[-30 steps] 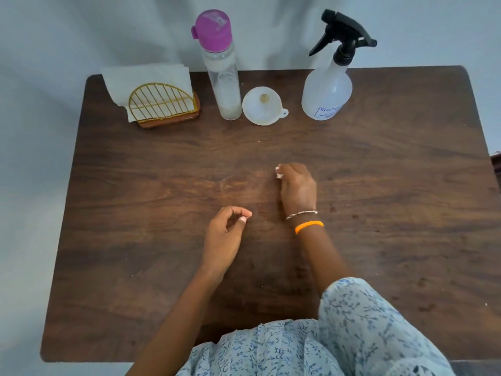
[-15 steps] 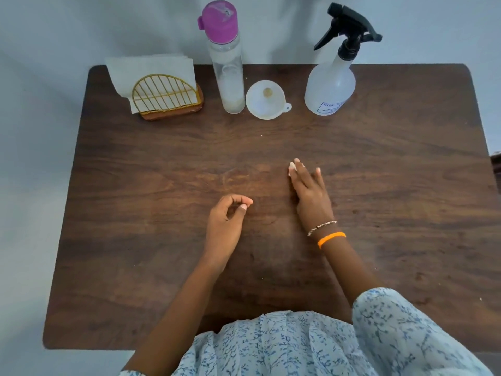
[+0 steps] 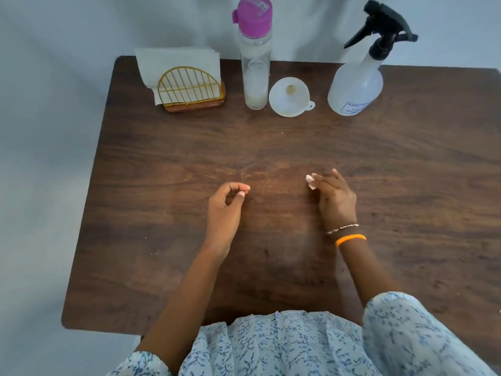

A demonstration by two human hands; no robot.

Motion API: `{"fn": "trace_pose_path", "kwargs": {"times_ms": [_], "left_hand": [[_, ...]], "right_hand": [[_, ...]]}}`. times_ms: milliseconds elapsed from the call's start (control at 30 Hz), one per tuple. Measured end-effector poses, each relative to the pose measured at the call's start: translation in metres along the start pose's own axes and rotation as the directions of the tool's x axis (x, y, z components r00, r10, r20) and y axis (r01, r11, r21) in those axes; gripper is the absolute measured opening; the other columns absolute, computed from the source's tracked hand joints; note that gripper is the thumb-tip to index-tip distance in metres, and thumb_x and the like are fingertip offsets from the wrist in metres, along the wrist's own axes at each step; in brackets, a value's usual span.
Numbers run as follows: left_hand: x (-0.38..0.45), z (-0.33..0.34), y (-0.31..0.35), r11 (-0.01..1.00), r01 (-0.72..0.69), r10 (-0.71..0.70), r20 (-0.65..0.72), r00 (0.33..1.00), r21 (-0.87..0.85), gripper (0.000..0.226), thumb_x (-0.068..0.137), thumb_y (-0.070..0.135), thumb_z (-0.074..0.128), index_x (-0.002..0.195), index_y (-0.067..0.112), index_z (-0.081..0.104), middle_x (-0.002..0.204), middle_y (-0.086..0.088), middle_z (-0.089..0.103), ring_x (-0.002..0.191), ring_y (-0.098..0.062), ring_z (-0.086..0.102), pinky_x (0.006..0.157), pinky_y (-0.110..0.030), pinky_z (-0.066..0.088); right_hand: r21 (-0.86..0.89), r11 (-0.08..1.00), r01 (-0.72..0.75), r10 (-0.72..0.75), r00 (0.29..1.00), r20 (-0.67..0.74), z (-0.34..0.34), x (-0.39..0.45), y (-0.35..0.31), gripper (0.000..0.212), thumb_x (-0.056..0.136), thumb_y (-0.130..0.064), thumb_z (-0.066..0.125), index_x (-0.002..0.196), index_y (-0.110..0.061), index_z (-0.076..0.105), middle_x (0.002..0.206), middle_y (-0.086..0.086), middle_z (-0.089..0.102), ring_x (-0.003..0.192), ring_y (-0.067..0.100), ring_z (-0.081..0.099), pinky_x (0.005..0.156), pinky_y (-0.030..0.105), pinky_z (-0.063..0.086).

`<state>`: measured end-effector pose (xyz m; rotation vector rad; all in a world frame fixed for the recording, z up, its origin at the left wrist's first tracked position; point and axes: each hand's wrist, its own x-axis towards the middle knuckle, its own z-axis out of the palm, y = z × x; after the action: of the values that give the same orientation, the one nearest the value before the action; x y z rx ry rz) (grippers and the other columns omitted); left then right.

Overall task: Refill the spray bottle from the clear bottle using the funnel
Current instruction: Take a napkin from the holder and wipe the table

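I have both hands low over the middle of the desk [image 3: 406, 185], well apart from the row of things along its far edge. My right hand [image 3: 334, 199] pinches a small white scrap [image 3: 310, 181] at its fingertips, likely a bit of tissue; what it is for I cannot tell. My left hand [image 3: 223, 206] holds nothing, its fingers curled loosely with thumb and forefinger nearly meeting.

The spray bottle [image 3: 356, 82] stands toward the far right corner, upright, its black trigger head screwed on, so the neck is closed for now. Its body is cloudy white with a small label low on the front; I cannot read a liquid level through it. The funnel [image 3: 289, 100] lies just to its left, wide mouth up, a little tab on its rim pointing toward the spray bottle. Left of that stands the clear bottle [image 3: 254, 69], tall and narrow, pink cap on, with only a little something showing at its bottom. A wire napkin holder [image 3: 189, 89] sits toward the far left corner.

Lined up like this, everything is within one forward reach. I judge the refill not yet begun: both caps are on.
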<state>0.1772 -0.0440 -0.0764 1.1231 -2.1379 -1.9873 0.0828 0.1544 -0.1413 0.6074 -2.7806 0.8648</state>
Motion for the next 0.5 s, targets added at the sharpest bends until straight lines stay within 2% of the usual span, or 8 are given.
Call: {"fn": "trace_pose_path", "kwargs": {"times_ms": [67, 133, 200, 267, 333, 367, 400, 500], "left_hand": [[-0.001, -0.001, 0.002, 1.0, -0.008, 0.008, -0.009, 1.0, 0.01, 0.029, 0.089, 0.005, 0.052, 0.076, 0.029, 0.063, 0.087, 0.01, 0.064, 0.082, -0.002, 0.055, 0.079, -0.018, 0.042], [-0.002, 0.0, 0.004, 1.0, -0.017, 0.018, -0.01, 1.0, 0.009, 0.029, 0.088, 0.004, 0.052, 0.076, 0.027, 0.063, 0.085, 0.01, 0.064, 0.08, -0.001, 0.055, 0.077, -0.017, 0.04], [-0.004, 0.0, 0.003, 1.0, -0.011, 0.011, 0.003, 1.0, 0.004, 0.028, 0.089, 0.004, 0.052, 0.077, 0.027, 0.063, 0.085, 0.01, 0.064, 0.08, -0.001, 0.055, 0.077, -0.017, 0.04], [-0.006, -0.001, 0.0, 1.0, 0.007, -0.007, 0.022, 1.0, 0.016, 0.027, 0.09, 0.006, 0.051, 0.079, 0.027, 0.064, 0.088, 0.01, 0.064, 0.083, -0.002, 0.056, 0.077, -0.017, 0.041], [-0.008, -0.002, -0.003, 0.999, 0.018, -0.018, 0.028, 0.999, 0.033, 0.026, 0.09, 0.007, 0.051, 0.08, 0.027, 0.064, 0.089, 0.01, 0.064, 0.084, -0.002, 0.057, 0.078, -0.018, 0.041], [-0.009, -0.004, -0.003, 0.999, 0.018, -0.018, 0.025, 1.0, 0.033, 0.027, 0.09, 0.007, 0.051, 0.08, 0.028, 0.064, 0.088, 0.01, 0.064, 0.084, -0.002, 0.056, 0.077, -0.019, 0.041], [-0.009, -0.005, -0.004, 0.999, 0.018, -0.019, 0.02, 1.0, 0.031, 0.027, 0.09, 0.007, 0.051, 0.079, 0.028, 0.064, 0.087, 0.011, 0.064, 0.083, -0.002, 0.056, 0.077, -0.019, 0.041], [-0.01, -0.011, -0.005, 0.999, 0.021, -0.02, -0.009, 1.0, 0.028, 0.029, 0.089, 0.007, 0.052, 0.077, 0.03, 0.063, 0.086, 0.013, 0.064, 0.084, -0.002, 0.057, 0.078, -0.019, 0.042]], "right_hand": [[0.032, 0.996, 0.08, -0.081, 0.996, 0.027, 0.016, -0.011, -0.022, 0.026, 0.084, -0.004, 0.048, 0.089, -0.005, 0.074, 0.087, 0.01, 0.073, 0.077, 0.026, 0.069, 0.103, 0.037, 0.033], [0.051, 0.968, 0.246, -0.25, 0.964, 0.088, 0.024, -0.037, -0.041, 0.021, 0.085, -0.004, 0.053, 0.094, -0.005, 0.072, 0.086, 0.01, 0.072, 0.074, 0.026, 0.067, 0.105, 0.043, 0.033], [0.093, 0.912, 0.4, -0.409, 0.903, 0.131, 0.02, -0.07, -0.05, 0.021, 0.091, -0.004, 0.05, 0.096, -0.004, 0.07, 0.088, 0.01, 0.071, 0.074, 0.026, 0.064, 0.105, 0.046, 0.035], [0.116, 0.829, 0.547, -0.559, 0.81, 0.178, 0.009, -0.096, -0.052, 0.026, 0.096, -0.006, 0.044, 0.094, -0.003, 0.07, 0.09, 0.008, 0.071, 0.073, 0.022, 0.06, 0.104, 0.045, 0.037], [0.102, 0.759, 0.643, -0.647, 0.727, 0.228, 0.002, -0.097, -0.045, 0.03, 0.097, -0.009, 0.04, 0.095, -0.006, 0.07, 0.092, 0.004, 0.07, 0.076, 0.019, 0.054, 0.102, 0.042, 0.039], [0.092, 0.755, 0.649, -0.649, 0.722, 0.24, 0.001, -0.087, -0.039, 0.034, 0.099, -0.011, 0.036, 0.097, -0.007, 0.07, 0.094, 0.004, 0.071, 0.079, 0.019, 0.054, 0.097, 0.04, 0.04], [0.08, 0.779, 0.621, -0.62, 0.747, 0.237, 0.003, -0.074, -0.034, 0.038, 0.1, -0.013, 0.032, 0.1, -0.008, 0.07, 0.095, 0.005, 0.071, 0.081, 0.021, 0.056, 0.09, 0.038, 0.041], [0.047, 0.904, 0.424, -0.426, 0.892, 0.153, 0.016, -0.029, -0.034, 0.042, 0.101, -0.021, 0.031, 0.097, -0.008, 0.071, 0.091, 0.006, 0.071, 0.078, 0.02, 0.048, 0.069, 0.036, 0.039]]}}
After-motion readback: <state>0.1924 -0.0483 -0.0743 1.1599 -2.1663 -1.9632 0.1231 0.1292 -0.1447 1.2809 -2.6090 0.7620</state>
